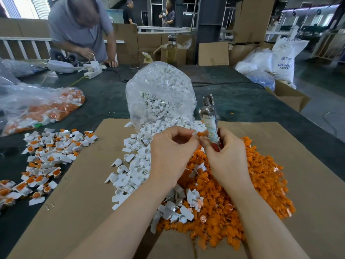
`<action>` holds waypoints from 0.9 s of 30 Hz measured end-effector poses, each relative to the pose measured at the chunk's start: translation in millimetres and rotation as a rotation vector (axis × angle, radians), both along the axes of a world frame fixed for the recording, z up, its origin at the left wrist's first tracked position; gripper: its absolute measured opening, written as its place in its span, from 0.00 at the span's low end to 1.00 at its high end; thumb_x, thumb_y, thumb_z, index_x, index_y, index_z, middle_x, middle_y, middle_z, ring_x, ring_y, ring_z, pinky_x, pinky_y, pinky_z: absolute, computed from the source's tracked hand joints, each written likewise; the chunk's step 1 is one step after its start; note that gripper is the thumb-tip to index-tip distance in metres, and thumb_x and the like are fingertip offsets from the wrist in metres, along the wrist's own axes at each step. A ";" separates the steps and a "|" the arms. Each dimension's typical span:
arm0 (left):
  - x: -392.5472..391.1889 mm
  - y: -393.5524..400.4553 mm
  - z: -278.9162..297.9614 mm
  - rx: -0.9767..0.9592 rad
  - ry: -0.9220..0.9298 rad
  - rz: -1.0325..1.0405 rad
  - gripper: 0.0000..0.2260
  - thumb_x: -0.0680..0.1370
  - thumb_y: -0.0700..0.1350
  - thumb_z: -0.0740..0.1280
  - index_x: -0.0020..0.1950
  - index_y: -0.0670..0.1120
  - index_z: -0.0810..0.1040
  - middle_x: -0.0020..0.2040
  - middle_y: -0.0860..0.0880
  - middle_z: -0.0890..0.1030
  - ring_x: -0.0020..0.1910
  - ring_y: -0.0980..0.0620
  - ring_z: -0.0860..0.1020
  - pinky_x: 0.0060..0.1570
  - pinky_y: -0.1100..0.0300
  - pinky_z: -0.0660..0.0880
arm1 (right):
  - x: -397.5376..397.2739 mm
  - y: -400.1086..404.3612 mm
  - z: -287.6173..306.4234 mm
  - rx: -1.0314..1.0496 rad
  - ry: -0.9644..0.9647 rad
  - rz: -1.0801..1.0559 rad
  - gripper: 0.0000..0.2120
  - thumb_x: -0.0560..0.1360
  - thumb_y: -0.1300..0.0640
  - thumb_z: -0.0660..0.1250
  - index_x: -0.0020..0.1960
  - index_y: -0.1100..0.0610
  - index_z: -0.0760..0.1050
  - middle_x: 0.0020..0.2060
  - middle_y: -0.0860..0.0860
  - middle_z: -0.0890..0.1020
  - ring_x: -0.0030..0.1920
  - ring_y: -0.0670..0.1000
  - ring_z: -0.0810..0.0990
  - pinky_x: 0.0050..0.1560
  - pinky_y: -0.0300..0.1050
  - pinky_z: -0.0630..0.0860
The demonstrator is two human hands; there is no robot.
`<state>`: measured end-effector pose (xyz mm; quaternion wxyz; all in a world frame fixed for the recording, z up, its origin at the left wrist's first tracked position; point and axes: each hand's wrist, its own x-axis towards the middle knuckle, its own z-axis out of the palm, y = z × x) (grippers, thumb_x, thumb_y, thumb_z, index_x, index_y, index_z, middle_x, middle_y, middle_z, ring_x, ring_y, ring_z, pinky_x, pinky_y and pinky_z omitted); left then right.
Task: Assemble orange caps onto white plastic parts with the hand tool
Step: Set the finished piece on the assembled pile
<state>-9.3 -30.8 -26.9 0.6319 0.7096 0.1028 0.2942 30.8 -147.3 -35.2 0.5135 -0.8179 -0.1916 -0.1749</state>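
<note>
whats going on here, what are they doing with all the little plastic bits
A person is fitting orange caps onto white plastic parts at a table. The left hand pinches a small white part with an orange cap at the fingertips, while the right hand grips the hand tool, its metal head pointing up. Loose white parts spill from a clear bag onto cardboard, beside a heap of orange caps. Assembled pieces lie to the left. Another person works across the table.

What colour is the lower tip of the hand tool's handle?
Red, below the pale wrapped handle of the hand tool; head view.
</note>
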 end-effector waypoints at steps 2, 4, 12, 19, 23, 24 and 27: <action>1.7 0.5 -0.9 0.022 0.010 0.017 0.05 0.70 0.43 0.76 0.38 0.53 0.83 0.35 0.54 0.85 0.37 0.55 0.83 0.42 0.60 0.82 | -0.2 -1.4 0.9 0.007 0.026 0.041 0.05 0.76 0.56 0.70 0.47 0.47 0.76 0.38 0.42 0.81 0.39 0.40 0.79 0.35 0.36 0.76; 3.6 1.9 -1.8 0.008 0.026 0.020 0.05 0.70 0.44 0.77 0.38 0.53 0.83 0.36 0.53 0.85 0.39 0.52 0.84 0.44 0.55 0.82 | 0.2 -3.4 1.5 0.021 0.055 0.086 0.05 0.76 0.59 0.70 0.46 0.49 0.77 0.36 0.42 0.80 0.37 0.37 0.78 0.33 0.31 0.72; 6.1 13.5 -1.1 -0.135 0.052 -0.022 0.03 0.73 0.40 0.75 0.43 0.46 0.83 0.35 0.50 0.84 0.37 0.54 0.84 0.41 0.63 0.80 | 4.0 -15.4 8.0 -0.005 0.235 0.272 0.04 0.75 0.60 0.69 0.48 0.52 0.79 0.38 0.54 0.81 0.38 0.51 0.79 0.35 0.41 0.74; 6.7 16.1 0.2 -0.123 0.039 -0.001 0.04 0.73 0.40 0.76 0.42 0.48 0.82 0.37 0.49 0.84 0.39 0.49 0.84 0.44 0.57 0.82 | 3.9 -15.1 4.6 -0.042 0.141 0.209 0.02 0.76 0.55 0.69 0.45 0.53 0.79 0.35 0.50 0.81 0.36 0.50 0.77 0.34 0.42 0.72; 4.2 8.3 -3.5 0.010 0.039 -0.004 0.04 0.73 0.43 0.76 0.42 0.50 0.82 0.37 0.51 0.85 0.39 0.52 0.84 0.44 0.55 0.82 | 0.1 -7.3 5.7 0.007 -0.013 0.102 0.03 0.76 0.54 0.69 0.45 0.53 0.78 0.30 0.42 0.77 0.33 0.38 0.76 0.32 0.30 0.69; 3.8 6.0 -4.2 0.036 0.034 -0.006 0.04 0.73 0.43 0.76 0.41 0.51 0.82 0.37 0.52 0.84 0.38 0.53 0.84 0.44 0.56 0.82 | 0.0 -6.1 5.7 0.006 -0.031 0.078 0.04 0.76 0.54 0.70 0.46 0.54 0.78 0.30 0.42 0.77 0.32 0.38 0.76 0.31 0.30 0.69; 3.4 2.6 -5.3 0.086 0.018 0.010 0.05 0.73 0.44 0.75 0.41 0.52 0.82 0.36 0.54 0.84 0.38 0.57 0.83 0.41 0.62 0.80 | 0.6 -4.4 5.3 -0.035 -0.035 0.037 0.06 0.75 0.53 0.71 0.47 0.55 0.78 0.34 0.44 0.79 0.35 0.41 0.78 0.32 0.32 0.71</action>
